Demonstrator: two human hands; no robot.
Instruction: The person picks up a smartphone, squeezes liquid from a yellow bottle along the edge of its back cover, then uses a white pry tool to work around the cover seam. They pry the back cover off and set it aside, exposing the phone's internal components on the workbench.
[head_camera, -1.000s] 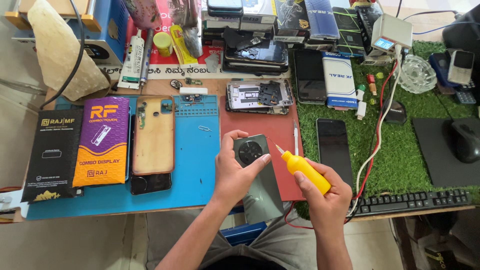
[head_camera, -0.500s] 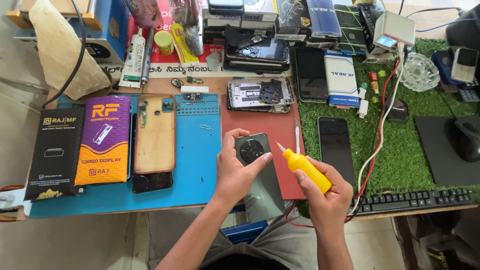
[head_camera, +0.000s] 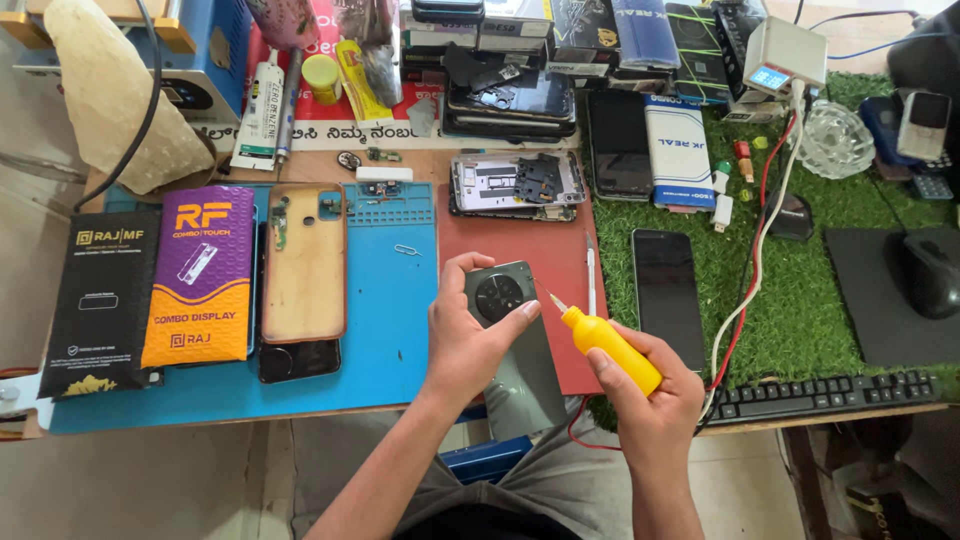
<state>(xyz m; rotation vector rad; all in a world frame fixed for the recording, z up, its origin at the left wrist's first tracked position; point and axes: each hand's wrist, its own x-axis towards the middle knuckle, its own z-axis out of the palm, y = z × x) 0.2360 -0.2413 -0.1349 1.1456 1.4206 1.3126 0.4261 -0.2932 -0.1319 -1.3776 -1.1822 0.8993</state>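
Left hand (head_camera: 470, 335) is gripping the grey phone (head_camera: 515, 350); right hand (head_camera: 645, 395) is clutching the yellow dropper bottle (head_camera: 608, 347), nozzle aiming at its edge. Likely a solvent-application step, calling for a steady tip along the seam.

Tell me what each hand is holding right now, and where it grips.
Left hand grips the grey phone around its upper part, beside the round camera. Right hand holds the yellow squeeze bottle by its base.

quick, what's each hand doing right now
Left hand: closed on the grey phone, thumb by its round camera ring.
Right hand: closed on the yellow bottle, nozzle toward the phone.
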